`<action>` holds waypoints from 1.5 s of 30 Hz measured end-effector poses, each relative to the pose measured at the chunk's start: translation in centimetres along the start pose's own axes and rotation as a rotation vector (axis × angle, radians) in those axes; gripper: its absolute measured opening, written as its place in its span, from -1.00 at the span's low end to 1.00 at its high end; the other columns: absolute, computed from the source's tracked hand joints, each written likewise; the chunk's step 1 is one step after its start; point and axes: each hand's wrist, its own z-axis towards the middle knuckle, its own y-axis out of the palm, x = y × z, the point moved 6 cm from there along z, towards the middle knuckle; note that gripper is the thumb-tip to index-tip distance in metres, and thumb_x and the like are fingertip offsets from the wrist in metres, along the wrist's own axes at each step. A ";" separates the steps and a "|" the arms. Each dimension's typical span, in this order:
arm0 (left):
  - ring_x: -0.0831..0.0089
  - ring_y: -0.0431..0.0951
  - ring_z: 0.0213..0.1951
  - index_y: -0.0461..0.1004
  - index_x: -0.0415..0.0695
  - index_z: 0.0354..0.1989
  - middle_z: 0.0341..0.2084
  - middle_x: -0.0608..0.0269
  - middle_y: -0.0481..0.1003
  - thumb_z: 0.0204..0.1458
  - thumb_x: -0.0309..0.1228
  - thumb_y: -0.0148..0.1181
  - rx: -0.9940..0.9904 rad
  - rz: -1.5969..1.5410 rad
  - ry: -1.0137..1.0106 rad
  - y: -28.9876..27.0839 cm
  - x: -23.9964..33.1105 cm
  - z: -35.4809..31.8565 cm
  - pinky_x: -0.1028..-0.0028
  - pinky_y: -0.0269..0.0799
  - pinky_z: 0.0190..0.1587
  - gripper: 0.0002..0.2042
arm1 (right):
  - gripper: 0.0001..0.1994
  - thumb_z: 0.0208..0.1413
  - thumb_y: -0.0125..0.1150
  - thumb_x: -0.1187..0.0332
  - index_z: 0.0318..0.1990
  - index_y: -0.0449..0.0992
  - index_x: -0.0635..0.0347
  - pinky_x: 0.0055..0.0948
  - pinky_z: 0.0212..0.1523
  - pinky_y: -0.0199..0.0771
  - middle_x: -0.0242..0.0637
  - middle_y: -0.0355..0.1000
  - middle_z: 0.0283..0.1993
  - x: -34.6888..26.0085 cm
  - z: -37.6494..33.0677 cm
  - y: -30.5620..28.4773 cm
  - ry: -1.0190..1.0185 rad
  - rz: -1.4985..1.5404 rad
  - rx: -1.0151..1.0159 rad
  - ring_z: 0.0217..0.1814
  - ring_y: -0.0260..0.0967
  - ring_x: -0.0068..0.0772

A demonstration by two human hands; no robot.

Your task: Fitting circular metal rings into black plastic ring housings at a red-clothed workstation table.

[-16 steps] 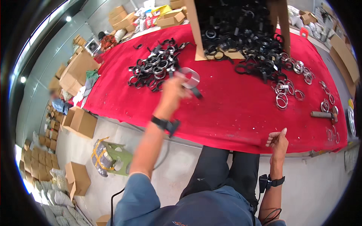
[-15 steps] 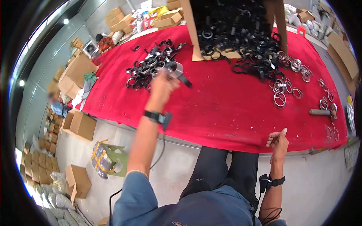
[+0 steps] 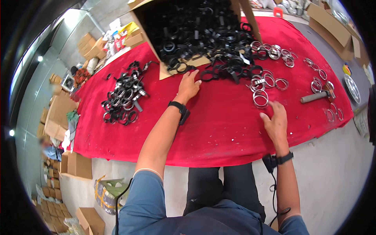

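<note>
My left hand [image 3: 189, 86] reaches over the red cloth [image 3: 211, 129] with fingers stretched out, close to the black rings [image 3: 223, 70] that spill from the cardboard box. Nothing shows in it. My right hand [image 3: 277, 121] is open, thumb apart from the fingers, its fingertips beside a silver metal ring [image 3: 260, 98]. More silver rings [image 3: 269, 80] lie just beyond, some overlapping. A separate heap of black and silver rings [image 3: 125, 94] lies to the left of my left forearm.
The tipped cardboard box [image 3: 147, 29] full of black rings stands at the table's back. A hammer [image 3: 315, 96] lies at the right, among more silver rings [image 3: 316, 84]. An open carton [image 3: 329, 27] sits at the far right, and a wrapped bundle [image 3: 107, 194] on the floor.
My left hand has moved right from the left heap toward the box, and the clear-looking ring it carried is gone from it. My right hand has moved forward over the cloth. The view has shifted right.
</note>
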 end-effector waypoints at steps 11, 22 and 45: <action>-0.15 0.69 -0.07 0.71 -0.18 -0.49 -0.15 -0.22 0.67 -0.10 -0.25 0.53 -0.154 0.363 0.058 2.2 4.9 -2.7 0.05 0.64 0.05 -0.77 | -0.21 -0.09 0.64 0.35 0.36 0.44 0.26 -0.02 0.39 0.41 0.08 0.49 0.28 1.9 2.9 2.5 -0.081 -0.044 -0.114 0.33 0.40 0.16; 0.17 0.64 -0.12 0.42 -0.06 0.45 -0.23 0.06 0.61 0.04 -0.09 0.53 -0.412 -0.075 -0.150 -7.0 7.3 -15.5 0.29 0.57 -0.08 -0.22 | -0.37 0.51 0.02 -0.03 0.56 0.21 0.13 -0.18 0.17 0.60 0.30 0.48 0.29 -4.9 -1.8 -1.7 0.535 1.962 -0.431 0.21 0.55 0.00; 0.21 0.60 0.07 0.16 -0.39 0.53 0.22 -0.23 0.49 -0.03 -0.06 0.41 -0.322 -1.667 -0.326 -14.5 16.5 -30.0 0.34 0.51 0.12 -0.01 | -0.11 0.01 0.47 0.22 0.55 0.23 0.01 0.13 0.47 0.43 0.44 0.13 0.54 -18.0 -11.4 -4.4 0.199 1.883 -0.908 0.60 0.16 0.39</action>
